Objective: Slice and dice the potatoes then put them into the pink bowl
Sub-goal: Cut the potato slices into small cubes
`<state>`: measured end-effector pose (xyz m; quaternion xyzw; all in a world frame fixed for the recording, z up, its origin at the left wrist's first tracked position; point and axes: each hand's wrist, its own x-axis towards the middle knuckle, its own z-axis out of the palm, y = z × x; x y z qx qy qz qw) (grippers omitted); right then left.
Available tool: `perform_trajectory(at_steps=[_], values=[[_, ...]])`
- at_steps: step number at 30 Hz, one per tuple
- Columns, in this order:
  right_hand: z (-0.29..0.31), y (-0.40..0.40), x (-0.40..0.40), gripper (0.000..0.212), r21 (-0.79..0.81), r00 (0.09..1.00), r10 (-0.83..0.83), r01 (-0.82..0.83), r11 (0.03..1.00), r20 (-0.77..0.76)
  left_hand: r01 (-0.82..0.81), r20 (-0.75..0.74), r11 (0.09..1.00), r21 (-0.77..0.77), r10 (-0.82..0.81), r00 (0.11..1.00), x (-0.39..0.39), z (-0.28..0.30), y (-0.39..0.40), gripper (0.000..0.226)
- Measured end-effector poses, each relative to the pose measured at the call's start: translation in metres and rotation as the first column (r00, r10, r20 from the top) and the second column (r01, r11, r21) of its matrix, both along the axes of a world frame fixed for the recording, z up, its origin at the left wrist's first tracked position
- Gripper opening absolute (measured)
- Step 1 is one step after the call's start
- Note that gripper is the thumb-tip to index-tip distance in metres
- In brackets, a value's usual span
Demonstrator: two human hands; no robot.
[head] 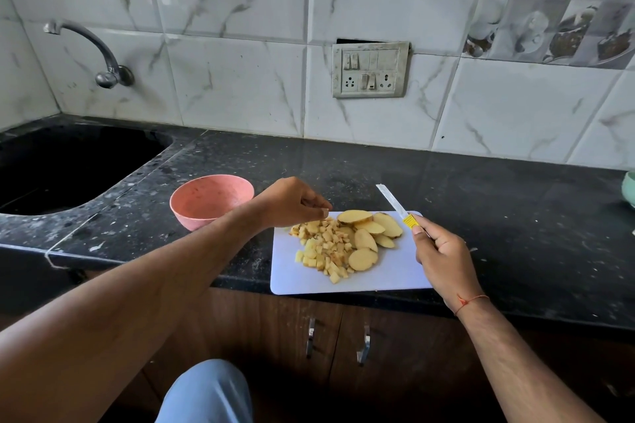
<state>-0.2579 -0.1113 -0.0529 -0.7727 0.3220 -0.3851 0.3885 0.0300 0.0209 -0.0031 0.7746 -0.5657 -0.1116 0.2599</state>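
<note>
On the black counter (481,189) lies a white cutting board (385,275), close to the front edge. Small potato cubes (326,247) sit in a loose pile on the left part of the board. Bigger potato slices (369,233) lie just beside them on the right, some leaning on each other — the skin shows on their edges.

The pink bowl (209,201) stands on the counter just left of the board, not touching it. What shows of its inside looks bare, though the left arm hides part of its near rim.

The left hand (292,203) hangs over the far left corner of the board, right above the cubes. Its fingers are curled and its fingertips are pinched together; whether a small piece is between them is too hard to see.

The right hand (443,251) grips a knife (395,204) with a yellow handle. The blade is lifted off the board and points up and away, toward the wall. A red thread (470,300) goes round that wrist.

To the far left a dark sink (68,168) is cut into the counter, with a metal tap (99,55) on the tiled wall above it.
</note>
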Motion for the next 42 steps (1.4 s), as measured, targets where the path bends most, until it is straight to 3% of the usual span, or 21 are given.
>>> perform_trajectory(at_steps=[4,7,11,14,17,21,26,31,37,42], values=[[-0.001,-0.001,0.000,0.035,-0.002,1.000,-0.006,0.006,1.000,-0.004,-0.057,0.010,0.994,0.089,0.056,0.998,0.006,0.004,-0.002,0.038],[-0.001,0.000,-0.001,0.035,-0.002,1.000,-0.006,0.006,1.000,-0.005,-0.111,0.019,0.991,0.075,0.110,0.994,0.012,0.012,0.001,0.032],[-0.001,-0.001,0.000,0.034,-0.007,1.000,-0.016,0.016,1.000,-0.019,-0.125,0.181,0.975,0.186,0.091,0.979,0.017,0.019,0.010,0.017],[-0.002,-0.002,0.001,0.034,-0.003,0.999,-0.022,0.022,1.000,-0.024,-0.169,0.360,0.911,0.375,0.024,0.933,0.015,0.019,0.016,0.024],[-0.004,-0.004,0.001,0.033,0.005,0.999,-0.026,0.026,1.000,-0.022,-0.162,0.373,0.882,0.443,-0.016,0.928,0.012,0.007,0.021,0.031],[-0.005,-0.004,0.001,0.034,0.000,1.000,-0.010,0.010,1.000,-0.011,-0.174,0.344,0.922,0.346,0.048,0.938,0.010,-0.012,0.018,0.017],[-0.004,-0.004,0.001,0.035,0.003,1.000,-0.011,0.011,1.000,-0.011,-0.144,0.265,0.956,0.256,0.074,0.961,0.015,-0.020,0.015,0.019],[-0.003,-0.004,0.002,0.043,-0.002,1.000,0.001,-0.001,1.000,0.001,-0.060,0.167,0.978,0.199,0.026,0.986,0.021,-0.022,0.016,0.022],[-0.003,-0.003,0.003,0.047,-0.006,1.000,-0.001,0.002,1.000,0.022,0.045,0.015,0.974,0.221,-0.050,0.999,0.024,-0.015,0.017,0.042],[-0.005,-0.005,0.001,0.040,-0.023,1.000,-0.009,0.010,1.000,0.009,-0.078,0.069,0.990,0.118,0.070,0.995,0.024,0.002,0.004,0.016]])
